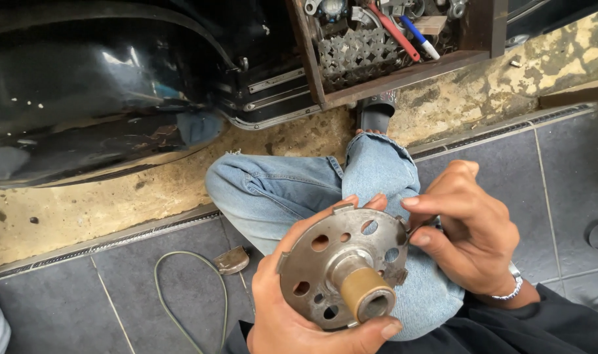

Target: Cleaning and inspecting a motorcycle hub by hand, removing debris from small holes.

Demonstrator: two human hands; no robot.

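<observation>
- The left hand point(299, 308) grips a round metal disc point(338, 262) from below and behind, fingers curled over its far rim and the thumb pressed along the near edge beside the hub.
- The disc is dull grey steel with several round holes through its face and small tabs at the rim; a short shaft at its middle ends in a tan, hollow sleeve point(368, 295) that points toward the camera.
- It is held tilted above the person's lap, over a bent knee in blue jeans point(292, 190).
- The right hand point(466, 229) is closed around a thin metal tool point(420, 225), pinched between thumb and fingers; its tip touches the disc's right rim. A silver bracelet point(514, 288) sits on that wrist.
- On the grey tiled floor point(63, 308) to the left lie a looped grey cable point(174, 295) and a small metal piece point(232, 259).
- Beyond the knee stands a wooden tray point(404, 75) holding sprockets and hand tools, next to a black vehicle body point(82, 85).
</observation>
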